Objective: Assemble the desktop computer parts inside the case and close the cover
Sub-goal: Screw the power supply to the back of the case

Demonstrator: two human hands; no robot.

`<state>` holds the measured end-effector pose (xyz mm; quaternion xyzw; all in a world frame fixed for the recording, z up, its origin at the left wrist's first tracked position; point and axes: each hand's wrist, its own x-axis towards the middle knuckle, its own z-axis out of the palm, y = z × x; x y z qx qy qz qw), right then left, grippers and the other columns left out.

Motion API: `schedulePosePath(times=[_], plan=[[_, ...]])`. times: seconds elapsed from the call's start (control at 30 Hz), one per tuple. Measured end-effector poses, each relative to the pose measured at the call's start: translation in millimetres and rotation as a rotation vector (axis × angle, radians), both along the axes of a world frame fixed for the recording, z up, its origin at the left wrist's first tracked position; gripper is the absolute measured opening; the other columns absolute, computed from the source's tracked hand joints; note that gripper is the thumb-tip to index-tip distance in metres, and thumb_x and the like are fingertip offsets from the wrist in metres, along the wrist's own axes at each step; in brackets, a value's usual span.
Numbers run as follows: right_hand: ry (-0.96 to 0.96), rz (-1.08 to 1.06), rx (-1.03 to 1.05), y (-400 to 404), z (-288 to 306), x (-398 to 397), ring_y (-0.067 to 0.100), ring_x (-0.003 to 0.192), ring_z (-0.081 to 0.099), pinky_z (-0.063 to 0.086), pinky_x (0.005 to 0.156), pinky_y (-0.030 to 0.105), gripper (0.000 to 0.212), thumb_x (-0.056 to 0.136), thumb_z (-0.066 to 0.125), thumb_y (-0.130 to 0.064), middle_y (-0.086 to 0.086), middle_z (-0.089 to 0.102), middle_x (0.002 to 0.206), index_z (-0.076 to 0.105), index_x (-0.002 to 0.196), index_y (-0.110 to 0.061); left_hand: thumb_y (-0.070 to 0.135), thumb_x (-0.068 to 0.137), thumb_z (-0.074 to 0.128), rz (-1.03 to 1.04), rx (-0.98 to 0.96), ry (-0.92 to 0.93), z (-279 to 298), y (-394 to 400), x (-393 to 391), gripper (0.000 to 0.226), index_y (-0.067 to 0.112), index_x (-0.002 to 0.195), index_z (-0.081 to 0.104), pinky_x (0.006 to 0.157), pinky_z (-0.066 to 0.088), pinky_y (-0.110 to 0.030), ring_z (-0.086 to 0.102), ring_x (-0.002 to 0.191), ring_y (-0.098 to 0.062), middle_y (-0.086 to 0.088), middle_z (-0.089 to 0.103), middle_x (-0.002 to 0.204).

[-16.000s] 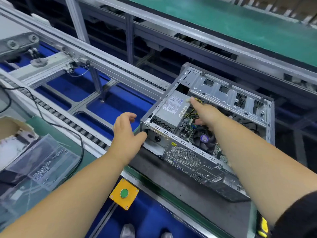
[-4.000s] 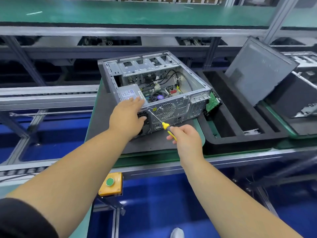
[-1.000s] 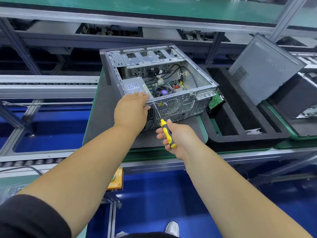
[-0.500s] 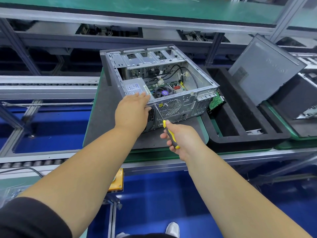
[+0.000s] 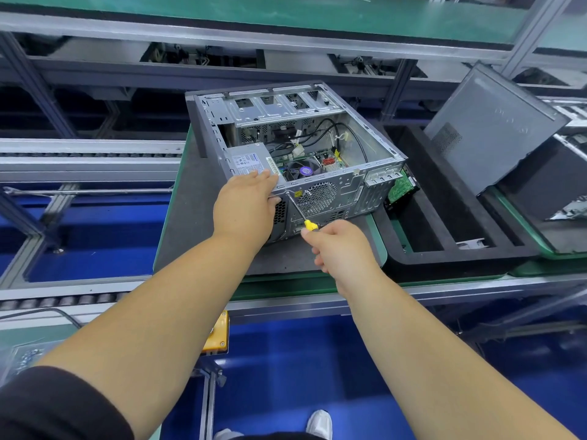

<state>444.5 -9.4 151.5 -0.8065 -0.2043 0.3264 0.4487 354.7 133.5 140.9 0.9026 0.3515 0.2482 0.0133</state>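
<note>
An open desktop computer case (image 5: 305, 160) lies on its side on a dark grey mat on the surface (image 5: 190, 223), its uncovered side facing up so the power supply (image 5: 249, 161), cooling fan (image 5: 303, 171), cables and motherboard show inside. The left hand (image 5: 246, 211) rests over the near top edge of the case beside the power supply, fingers (image 5: 260, 182) laid fairly flat and thumb against the rear panel. The right hand (image 5: 341, 246) has its fingers clenched around the yellow handle of a screwdriver (image 5: 298, 211), whose metal shaft slants up to the left, the tip meeting the rear panel near the top edge, just beside the left thumb. To the right sits a black foam tray (image 5: 451, 249), with a grey side cover (image 5: 489, 128) leaning tilted behind it.
</note>
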Motion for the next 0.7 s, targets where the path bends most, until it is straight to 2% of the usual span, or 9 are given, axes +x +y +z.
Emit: schedulePosePath(times=[0.07,0.13,0.2,0.3,0.37,0.43,0.5,0.6,0.7], plan=[[-0.168,-0.003,-0.027,0,-5,1,0.019,0.061,0.060,0.051,0.064,0.035,0.031,0.091,0.065,-0.041,0.000,0.066,0.068,0.063,0.086,-0.010,0.017,0.087,0.070,0.003,0.005,0.002,0,0,0,0.031,0.010,0.116,0.068,0.093,0.046,-0.042,0.063,0.108,-0.032,-0.010,0.070,0.115],[-0.113,0.001,-0.037,3,-4,-1,0.011,0.047,0.055,0.046,0.057,0.030,0.037,0.097,0.056,-0.042,-0.006,0.062,0.052,0.066,0.079,-0.011,0.017,0.087,0.070,0.003,0.003,0.000,0,0,0,0.030,0.010,0.115,0.069,0.093,0.046,-0.042,0.063,0.108,-0.031,-0.009,0.070,0.114],[0.157,-0.059,-0.054,11,0,-2,0.009,0.035,0.042,0.037,0.046,0.024,0.046,0.103,0.046,-0.042,-0.005,0.055,0.044,0.066,0.075,-0.010,0.017,0.087,0.070,0.001,-0.002,-0.008,0,0,0,0.030,0.011,0.116,0.068,0.094,0.045,-0.041,0.063,0.109,-0.031,-0.009,0.069,0.116],[0.604,-0.124,0.026,11,4,-3,0.006,0.035,0.031,0.024,0.036,0.018,0.052,0.106,0.038,-0.042,-0.002,0.049,0.047,0.065,0.081,-0.005,0.019,0.088,0.068,-0.004,-0.002,0.001,1,0,-1,0.030,0.011,0.118,0.067,0.096,0.044,-0.042,0.061,0.111,-0.030,-0.008,0.068,0.118],[0.695,-0.133,0.087,8,4,-2,0.006,0.037,0.032,0.024,0.035,0.017,0.045,0.103,0.046,-0.042,0.000,0.050,0.052,0.064,0.086,-0.005,0.019,0.090,0.067,-0.011,-0.001,0.007,1,1,-1,0.031,0.011,0.119,0.066,0.098,0.043,-0.042,0.061,0.113,-0.030,-0.009,0.068,0.119],[0.621,-0.124,0.109,6,3,-3,0.008,0.039,0.037,0.028,0.037,0.017,0.034,0.095,0.063,-0.042,0.003,0.052,0.060,0.061,0.092,-0.008,0.020,0.091,0.065,-0.013,-0.003,0.011,1,1,-1,0.032,0.012,0.122,0.065,0.099,0.041,-0.041,0.059,0.116,-0.030,-0.008,0.067,0.121],[0.433,-0.102,0.072,7,3,-2,0.008,0.043,0.042,0.033,0.040,0.019,0.029,0.089,0.071,-0.035,0.003,0.053,0.065,0.061,0.097,-0.009,0.020,0.091,0.065,-0.012,-0.005,0.012,0,1,-1,0.034,0.012,0.125,0.064,0.102,0.040,-0.041,0.058,0.119,-0.029,-0.008,0.065,0.126],[0.198,-0.070,0.015,7,1,-1,0.008,0.043,0.046,0.038,0.042,0.020,0.028,0.091,0.069,-0.036,0.001,0.059,0.063,0.063,0.091,-0.009,0.020,0.092,0.064,-0.006,-0.010,0.011,-1,2,0,0.036,0.013,0.127,0.063,0.104,0.039,-0.040,0.056,0.122,-0.028,-0.007,0.063,0.130],[0.193,-0.055,-0.008,8,4,-4,0.008,0.039,0.043,0.035,0.039,0.018,0.035,0.098,0.058,-0.040,-0.001,0.059,0.058,0.065,0.082,-0.009,0.019,0.091,0.065,-0.008,-0.012,0.008,-2,2,-1,0.035,0.012,0.125,0.064,0.103,0.040,-0.041,0.058,0.120,-0.029,-0.008,0.065,0.127]])
